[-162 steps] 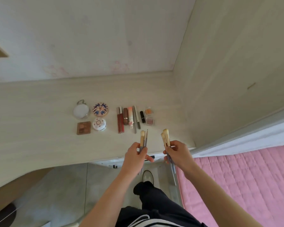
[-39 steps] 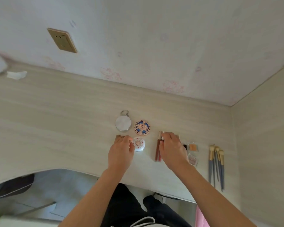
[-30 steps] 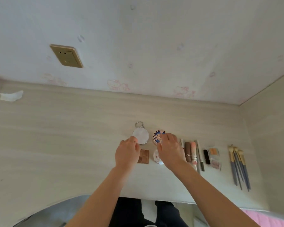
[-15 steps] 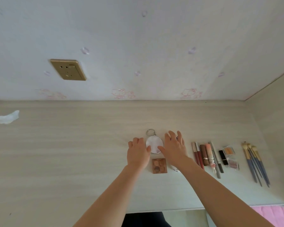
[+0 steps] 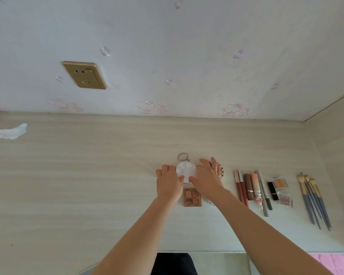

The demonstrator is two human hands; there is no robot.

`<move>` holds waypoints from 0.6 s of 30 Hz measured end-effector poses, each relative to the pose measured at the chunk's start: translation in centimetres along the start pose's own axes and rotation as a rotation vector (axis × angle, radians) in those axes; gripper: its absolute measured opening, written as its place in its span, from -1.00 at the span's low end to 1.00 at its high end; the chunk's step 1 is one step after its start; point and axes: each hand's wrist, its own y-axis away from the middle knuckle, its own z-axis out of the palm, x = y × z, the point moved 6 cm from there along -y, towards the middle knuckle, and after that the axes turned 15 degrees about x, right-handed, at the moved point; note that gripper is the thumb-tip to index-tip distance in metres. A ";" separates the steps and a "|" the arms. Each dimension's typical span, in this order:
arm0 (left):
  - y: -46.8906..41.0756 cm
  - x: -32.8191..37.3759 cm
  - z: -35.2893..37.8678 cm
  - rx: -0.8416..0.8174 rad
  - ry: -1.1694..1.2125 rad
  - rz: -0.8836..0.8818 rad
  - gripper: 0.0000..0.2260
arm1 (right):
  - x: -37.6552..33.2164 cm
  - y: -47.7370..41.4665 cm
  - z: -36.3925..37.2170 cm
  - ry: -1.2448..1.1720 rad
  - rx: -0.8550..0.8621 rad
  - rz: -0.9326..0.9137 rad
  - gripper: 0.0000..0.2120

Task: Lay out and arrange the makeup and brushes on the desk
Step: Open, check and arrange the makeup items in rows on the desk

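Observation:
A round white compact (image 5: 185, 170) with a key ring lies on the pale wood desk (image 5: 87, 185). My left hand (image 5: 168, 183) touches its left edge and my right hand (image 5: 208, 180) its right edge, thumbs on its near rim. Under my right hand a patterned round compact (image 5: 221, 171) peeks out. A brown eyeshadow palette (image 5: 192, 197) lies just nearer, between my wrists. To the right sit lip tubes and pencils (image 5: 250, 188), a black lipstick (image 5: 272, 190), two small clear pots (image 5: 282, 191) and several blue-handled brushes (image 5: 314, 199).
A crumpled white tissue (image 5: 12, 132) lies at the desk's far left. A gold wall socket (image 5: 84, 75) is on the back wall. A side panel (image 5: 338, 155) closes the desk on the right. Pink bedding (image 5: 342, 259) shows at bottom right.
Both hands moved from the lip tubes and lower compacts up to the white round compact and now frame it. The brushes, held 5 s ago, lie on the desk at right.

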 end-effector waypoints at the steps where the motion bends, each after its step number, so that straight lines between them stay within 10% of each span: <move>1: 0.0 -0.1 0.2 0.003 -0.001 0.006 -0.66 | -0.2 0.1 0.0 -0.021 0.000 0.005 -0.62; 18: 0.6 -3.0 -5.1 0.081 0.779 -0.248 -0.82 | -4.0 2.7 -2.9 -0.486 0.218 0.163 -0.74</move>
